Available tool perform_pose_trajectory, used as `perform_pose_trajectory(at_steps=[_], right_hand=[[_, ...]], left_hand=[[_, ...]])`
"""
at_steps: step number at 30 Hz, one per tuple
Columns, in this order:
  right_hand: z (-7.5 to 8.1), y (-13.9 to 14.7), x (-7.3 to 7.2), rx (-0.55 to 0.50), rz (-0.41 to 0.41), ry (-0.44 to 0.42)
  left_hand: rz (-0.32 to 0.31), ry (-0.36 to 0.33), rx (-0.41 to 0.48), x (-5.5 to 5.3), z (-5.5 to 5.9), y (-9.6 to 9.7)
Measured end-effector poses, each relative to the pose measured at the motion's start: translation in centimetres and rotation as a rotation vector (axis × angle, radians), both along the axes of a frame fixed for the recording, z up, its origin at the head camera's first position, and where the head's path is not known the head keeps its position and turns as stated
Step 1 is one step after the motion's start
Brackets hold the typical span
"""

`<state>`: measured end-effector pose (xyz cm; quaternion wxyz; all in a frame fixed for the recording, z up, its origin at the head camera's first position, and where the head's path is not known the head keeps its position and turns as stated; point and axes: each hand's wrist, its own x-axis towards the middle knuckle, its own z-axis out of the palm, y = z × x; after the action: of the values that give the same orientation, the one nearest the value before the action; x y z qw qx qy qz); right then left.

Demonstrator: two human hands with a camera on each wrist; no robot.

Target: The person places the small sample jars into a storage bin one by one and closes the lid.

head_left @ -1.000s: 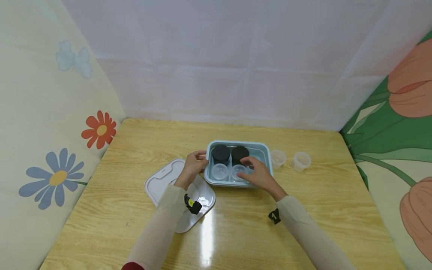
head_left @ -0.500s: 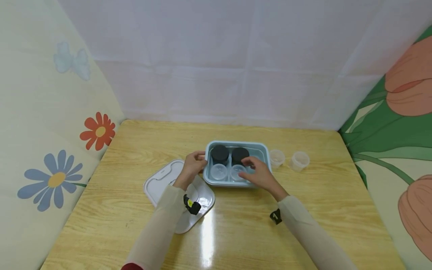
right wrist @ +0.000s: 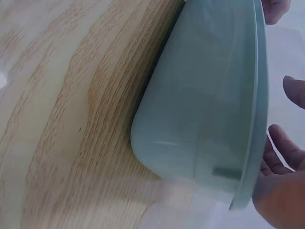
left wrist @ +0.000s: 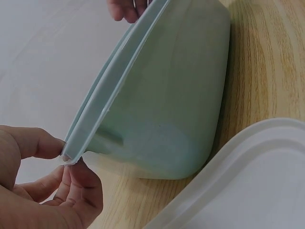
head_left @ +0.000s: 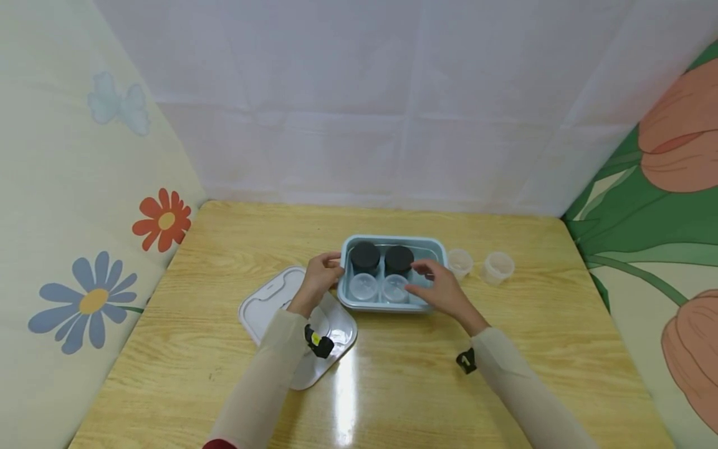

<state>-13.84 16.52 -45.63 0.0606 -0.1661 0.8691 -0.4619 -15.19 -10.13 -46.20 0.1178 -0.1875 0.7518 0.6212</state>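
Staged tabletop booth, wider room hidden. Creased white cloth backdrop [head_left: 320, 106] behind glossy yellow wood-grain table [head_left: 409, 386]; cream printed panel [head_left: 45, 187] with blue flower [head_left: 93, 302] and red flower [head_left: 165, 221] along left; green-and-cream printed panel [head_left: 662, 224] with large coral tulips [head_left: 681, 140] along right. Black wrist-worn device [head_left: 466, 360] marked "1" fits recording setup.

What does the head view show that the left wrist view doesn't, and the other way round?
Only the head view shows inside the tub, with two black-topped items and two clear containers, plus two clear cups to its right and painted flowers. Only the left wrist view shows clearly how the left hand pinches the rim, with digits on either side. Both show the tub, white lid, wooden table, left hand and fingers of the right hand.
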Motion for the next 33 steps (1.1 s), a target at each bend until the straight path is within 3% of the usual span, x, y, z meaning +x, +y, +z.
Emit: perform_pose_trajectory(at_steps=[16,33], right_hand=[[0.6,2.5,0.2,-0.022,-0.076,0.032],[0.3,5.3,0.4,-0.031,-0.188,-0.025]], left_hand=[[0.007,0.033,0.019,0.2,0.1,0.1],[0.005,0.047,0.03,0.3,-0.1,0.1]])
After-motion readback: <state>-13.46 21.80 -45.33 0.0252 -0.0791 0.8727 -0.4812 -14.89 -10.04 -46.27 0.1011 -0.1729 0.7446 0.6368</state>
